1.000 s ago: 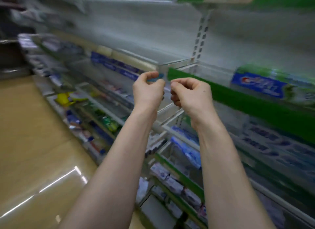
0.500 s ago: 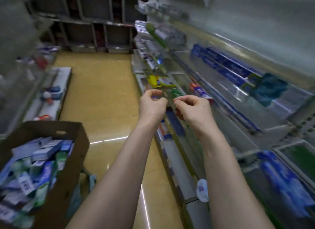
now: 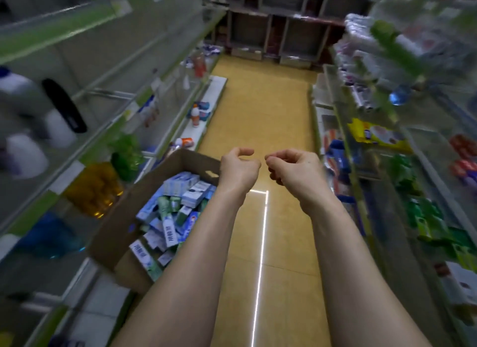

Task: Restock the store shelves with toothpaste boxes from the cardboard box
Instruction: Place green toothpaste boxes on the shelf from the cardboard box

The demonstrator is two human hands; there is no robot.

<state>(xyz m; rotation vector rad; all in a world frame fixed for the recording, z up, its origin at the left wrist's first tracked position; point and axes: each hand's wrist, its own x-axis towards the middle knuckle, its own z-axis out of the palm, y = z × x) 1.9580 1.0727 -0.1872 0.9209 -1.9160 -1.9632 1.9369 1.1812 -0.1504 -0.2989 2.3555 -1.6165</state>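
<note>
While both forearms stretch forward side by side, the left hand (image 3: 238,169) and right hand (image 3: 294,171) hover close but apart, fingers curled inward around nothing visible. Under the left forearm, the cardboard box (image 3: 116,230) holds jumbled toothpaste boxes (image 3: 178,204). Tan floor (image 3: 258,109) runs open between left shelves (image 3: 103,93) and right shelves (image 3: 361,150).

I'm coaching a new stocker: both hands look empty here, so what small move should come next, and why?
Probably lower the left hand into the cardboard box and grip one of the toothpaste boxes. It and the right hand hang curled over the aisle floor and seem to hold nothing, while the open box just below the left hand is full.
</note>
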